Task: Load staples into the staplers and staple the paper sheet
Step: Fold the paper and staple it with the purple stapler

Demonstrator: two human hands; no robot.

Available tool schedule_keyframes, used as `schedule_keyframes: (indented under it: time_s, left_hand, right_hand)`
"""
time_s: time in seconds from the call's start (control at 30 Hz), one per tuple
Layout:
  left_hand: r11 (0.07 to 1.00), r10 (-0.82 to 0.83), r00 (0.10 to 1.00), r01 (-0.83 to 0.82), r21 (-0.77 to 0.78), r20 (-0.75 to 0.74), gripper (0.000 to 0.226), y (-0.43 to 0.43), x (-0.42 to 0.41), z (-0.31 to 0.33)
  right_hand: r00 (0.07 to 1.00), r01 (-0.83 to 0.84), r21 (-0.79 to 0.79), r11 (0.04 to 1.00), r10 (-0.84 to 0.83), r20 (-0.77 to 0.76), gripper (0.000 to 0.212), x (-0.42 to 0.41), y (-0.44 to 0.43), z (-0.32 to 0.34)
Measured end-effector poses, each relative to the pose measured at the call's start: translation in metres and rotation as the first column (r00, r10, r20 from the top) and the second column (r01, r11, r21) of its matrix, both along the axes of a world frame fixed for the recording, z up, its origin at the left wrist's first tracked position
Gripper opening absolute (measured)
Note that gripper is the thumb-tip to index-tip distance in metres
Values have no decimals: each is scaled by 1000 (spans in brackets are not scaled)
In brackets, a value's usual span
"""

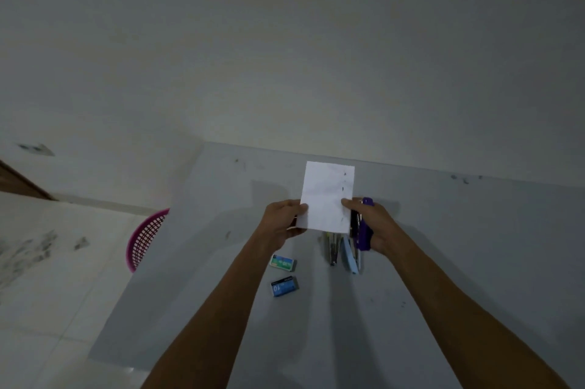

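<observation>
Pinching the white rectangular paper sheet (327,197) above the grey tabletop (221,293), I hold its lower corners with my left hand (283,222) and my right hand (375,224), which also grips the purple plastic stapler (363,238).

Two forearms show, the left forearm (221,309) and the right forearm (459,309), both long, slim and uncovered from the wrist to the bottom edge of the view (anything worn higher up lies outside it). The left hand (281,221) and the right hand (378,224) are bare as well; dim light blurs finer detail.
</observation>
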State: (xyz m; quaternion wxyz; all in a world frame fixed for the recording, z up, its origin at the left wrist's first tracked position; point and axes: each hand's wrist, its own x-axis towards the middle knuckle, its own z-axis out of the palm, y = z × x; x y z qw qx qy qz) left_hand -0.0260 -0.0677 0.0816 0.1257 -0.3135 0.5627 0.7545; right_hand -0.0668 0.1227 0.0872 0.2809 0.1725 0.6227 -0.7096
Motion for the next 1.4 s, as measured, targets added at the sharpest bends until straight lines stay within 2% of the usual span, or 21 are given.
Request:
schedule_keyframes:
  time_s: [0.1, 0.2, 0.3, 0.43, 0.5, 0.6, 0.7, 0.77, 0.83, 0.97, 1.07, 1.17, 1.23, 1.3, 1.4]
  left_hand:
    - [999, -27, 999, 26, -36, -25, 14, 11, 6, 5]
    - [997, -75, 997, 74, -36, -34, 18, 15, 10, 10]
    - [992, -121, 993, 121, 18, -2, 13, 16, 10, 15]
    - [979, -166, 985, 157, 134, 55, 49, 12, 6, 19]
    - [978, -200, 979, 196, 74, 47, 51, 12, 5, 17]
    - [981, -195, 981, 195, -10, -6, 30, 19, 6, 16]
    - [993, -110, 993, 108, -36, -52, 18, 25, 4, 16]
    - [996, -68, 994, 63, -59, -85, 21, 28, 3, 14]
    - [996, -41, 993, 31, -85, -112, 24, 30, 2, 11]
    - [995, -11, 989, -3, -99, -144, 24, 32, 0, 7]
    - [995, -5, 990, -9, -101, -141, 14, 32, 0, 5]
    - [999, 32, 995, -33, -15, -93, 18, 29, 0, 3]
    - [998, -48, 998, 50, 31, -51, 16, 28, 3, 4]
    - [989, -147, 989, 148, 30, -26, 23, 28, 6, 5]
    - [980, -197, 980, 198, 34, -36, 25, 28, 6, 4]
  right_hand:
    - [994, 69, -75, 995, -75, -77, 25, 10, 3, 0]
    - [982, 75, -68, 995, -85, -171, 22, 13, 9, 1]
    - [965, 2, -18, 1000, -7, -264, 17, 15, 16, 5]
    - [905, -105, 127, 986, 148, -399, 23, 15, 26, 11]
    - [892, -126, 144, 982, 175, -417, 28, 15, 31, 13]
    - [928, -105, 76, 992, 125, -352, 30, 15, 35, 11]
    - [989, -3, 3, 1000, 3, -147, 17, 18, 35, 9]
    - [998, -35, 105, 994, 41, -54, 38, 21, 33, 10]
    - [995, -76, 170, 982, 86, -55, 45, 24, 31, 8]
    - [996, -61, 118, 991, 68, -57, 33, 26, 29, 6]
    - [999, -30, 113, 993, 35, -41, 30, 24, 31, 5]
    - [998, -19, 131, 991, 27, -62, 26, 22, 33, 8]
    - [996, -24, 146, 989, 35, -77, 26, 21, 34, 8]
    - [995, -31, 169, 985, 47, -87, 27, 19, 36, 8]
    - [993, -41, 199, 979, 61, -97, 30, 17, 36, 7]
